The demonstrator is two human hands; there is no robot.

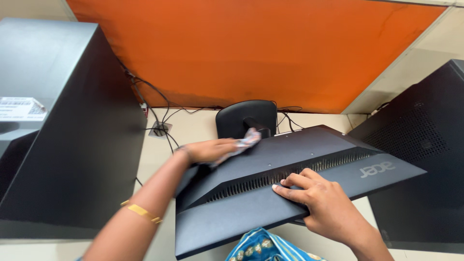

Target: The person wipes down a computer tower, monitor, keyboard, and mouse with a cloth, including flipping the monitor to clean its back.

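A large bright orange partition panel (261, 48) fills the far side of the scene above a pale cream desk (193, 128). At the left stands a tall black computer tower (72, 145) with a small white label on its top. At the right, a 2nd black computer case with a perforated side (420, 145) sits well apart from the 1st.

Between them, near the middle, a flat black plastic monitor (290, 179) is tipped forward so its back faces up, showing a long row of vent slots. Its rounded black stand base (241, 118) rests on the desk at the far end. Thin black cables (154, 104) trail along the desk toward a small wall socket at the far left of the stand.

The right hand (328, 205) lies flat on the near right part of the monitor's back, fingers slightly spread and pressed on the plastic beside the vents. The left hand (208, 150) reaches to the far left part of the monitor's back, fingers closed around a small crumpled pale patterned cloth (246, 140), which touches the monitor near the stand neck. A gold bangle (142, 212) circles the left wrist. A blue patterned fabric (261, 246) shows at the near edge.
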